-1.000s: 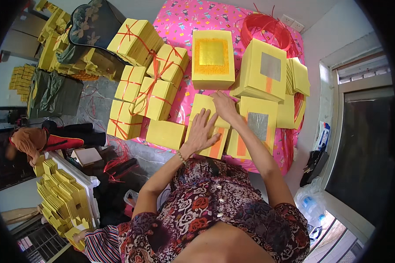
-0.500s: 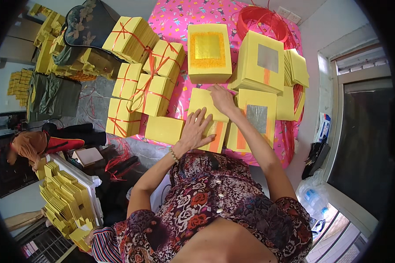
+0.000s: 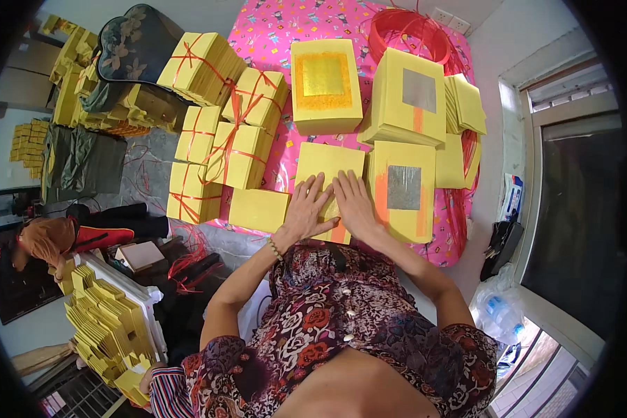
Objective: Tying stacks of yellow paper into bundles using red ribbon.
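Directly before me lies a sheet of yellow paper point(image 3: 327, 159), folded over with its far part showing, on a small stack. My left hand point(image 3: 306, 207) rests flat on its left side, fingers spread and thumb toward the middle. Close beside it, my right hand point(image 3: 355, 206) lies on the right side with fingers stretched out. Neither hand grips anything. Between the hands a patch of gold and orange peeks out. Touching distance to the right is a stack of yellow paper with a silver square point(image 3: 404, 187) and orange bands.
Yellow bundles tied with red ribbon point(image 3: 238, 155) stand to the left. Beyond my hands is a gold-squared stack point(image 3: 325, 115), with another silver-squared stack point(image 3: 403, 97) beside it. Red ribbon coils point(image 3: 409, 38) lie at the pink tablecloth's far right. Another person point(image 3: 56, 240) bends at the left.
My right hand has come back from the paper's far edge toward me and now lies flat beside the left. My left hand has hardly moved.
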